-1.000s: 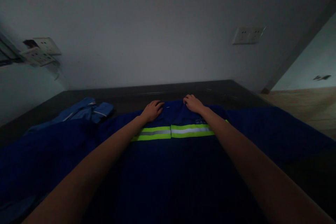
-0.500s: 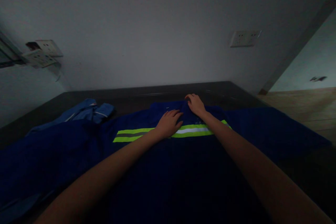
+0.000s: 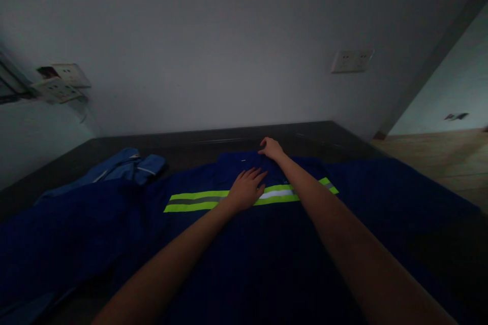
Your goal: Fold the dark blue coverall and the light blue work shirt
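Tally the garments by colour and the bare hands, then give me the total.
Dark blue garments: 1
Lighter blue garments: 1, if the patch at lower left belongs to it
Left hand plus right hand, both bare: 2
Total: 4

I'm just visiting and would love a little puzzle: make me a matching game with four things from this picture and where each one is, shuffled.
Things
1. Left hand
2. Right hand
3. Lighter blue garment
4. Double socket

Places
A. On the wall, right of the picture's middle
B. At the collar of the dark blue work jacket
C. Over the yellow-green reflective stripe, fingers spread
D. Toward the picture's left, beyond a dark blue sleeve

Pairs: 1-C, 2-B, 3-D, 4-A
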### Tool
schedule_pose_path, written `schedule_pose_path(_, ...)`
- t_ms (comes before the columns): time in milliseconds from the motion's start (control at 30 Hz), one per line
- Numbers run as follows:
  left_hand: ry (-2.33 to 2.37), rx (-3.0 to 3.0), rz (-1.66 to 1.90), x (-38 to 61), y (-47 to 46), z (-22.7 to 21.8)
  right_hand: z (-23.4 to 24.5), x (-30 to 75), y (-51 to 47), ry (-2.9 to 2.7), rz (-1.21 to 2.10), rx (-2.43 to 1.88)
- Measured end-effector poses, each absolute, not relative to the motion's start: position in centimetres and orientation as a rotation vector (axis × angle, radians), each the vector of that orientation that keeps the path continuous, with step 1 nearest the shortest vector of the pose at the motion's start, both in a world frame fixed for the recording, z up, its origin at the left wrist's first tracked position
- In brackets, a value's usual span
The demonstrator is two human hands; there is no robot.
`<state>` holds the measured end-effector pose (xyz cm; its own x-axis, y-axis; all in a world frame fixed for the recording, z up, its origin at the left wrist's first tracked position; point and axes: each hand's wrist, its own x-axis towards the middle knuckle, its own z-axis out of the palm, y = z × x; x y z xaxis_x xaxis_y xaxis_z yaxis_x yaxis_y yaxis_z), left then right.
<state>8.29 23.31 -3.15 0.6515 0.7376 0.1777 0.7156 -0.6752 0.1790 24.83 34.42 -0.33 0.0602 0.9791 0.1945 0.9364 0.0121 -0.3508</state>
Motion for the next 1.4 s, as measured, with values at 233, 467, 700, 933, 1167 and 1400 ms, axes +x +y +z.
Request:
schedule_pose_path(233,1.221,2.755,0.372,8.3,23.2,-3.2,-0.3,26.0,36.5,-1.905,0.335,-2.096)
schedule_pose_path(467,1.225,2.755,0.407,8.2,23.2,-3.3,-1.3,26.3,35.2,-1.849,0.284,-2.147)
schedule_pose_path(700,1.384,2.712,0.422,8.4,23.1,-3.4,-1.1,26.2,35.7,-1.857,0.276,-2.061)
schedule_pose_path(933,1.382,2.731,0.385,8.4,23.2,-3.4,-0.8,26.4,34.7,-1.893,0.187,-1.91)
schedule_pose_path(1167,1.273,2.767,0.49,8.1,23.0,-3.3,0.6,29.1,34.9,-1.855,0.2,-1.863)
schedule_pose_path(1400,1.201,2.776,0.419,8.1,23.0,-3.1,-1.3,29.1,34.5,-1.953,0.34,-1.888)
